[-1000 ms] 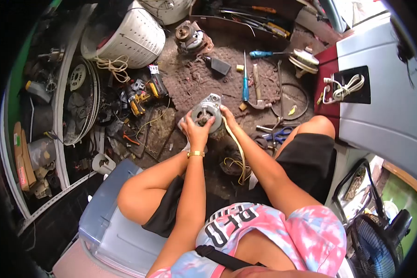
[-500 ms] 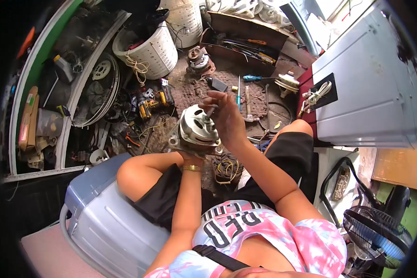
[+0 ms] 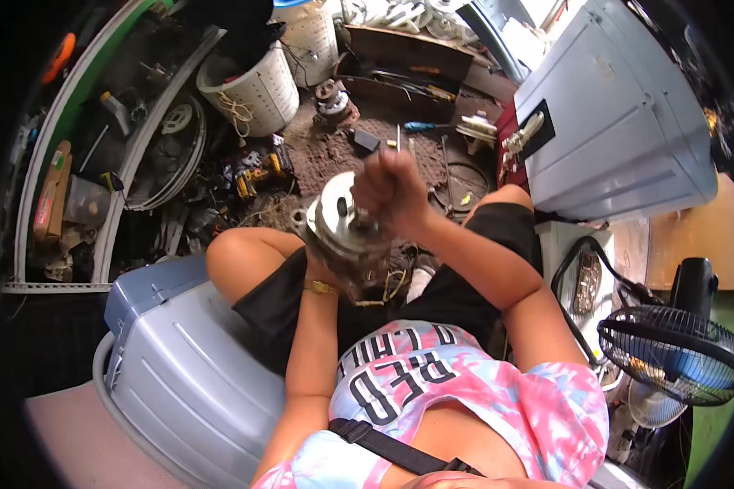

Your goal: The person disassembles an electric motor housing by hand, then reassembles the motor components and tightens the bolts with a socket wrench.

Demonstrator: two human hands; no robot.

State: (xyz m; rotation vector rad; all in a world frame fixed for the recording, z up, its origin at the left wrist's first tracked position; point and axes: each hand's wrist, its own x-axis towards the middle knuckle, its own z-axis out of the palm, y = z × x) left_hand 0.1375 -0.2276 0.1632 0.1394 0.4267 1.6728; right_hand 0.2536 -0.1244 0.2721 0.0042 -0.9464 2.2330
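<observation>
An electric motor (image 3: 331, 213) with a pale metal end cover and slotted openings is held up above my lap, slightly blurred. My left hand (image 3: 316, 266) grips it from below, its fingers mostly hidden behind the housing. On that wrist is a gold-coloured watch (image 3: 320, 287). My right hand (image 3: 393, 192) is closed in a fist at the motor's right side, in front of the shaft end. Whatever this fist holds, if anything, is hidden. A second motor-like part (image 3: 332, 102) stands on the floor beyond.
A yellow cordless drill (image 3: 257, 177) lies left of the mat (image 3: 322, 163). Perforated white baskets (image 3: 271, 94) stand behind it. A screwdriver (image 3: 420, 126) lies ahead. On the right are a large grey appliance casing (image 3: 607, 122) and a black fan (image 3: 673, 350).
My right hand's fingers, loosely curled beside the shaft before, are now closed in a fist. The motor remains in my left hand. The camera view has shifted slightly.
</observation>
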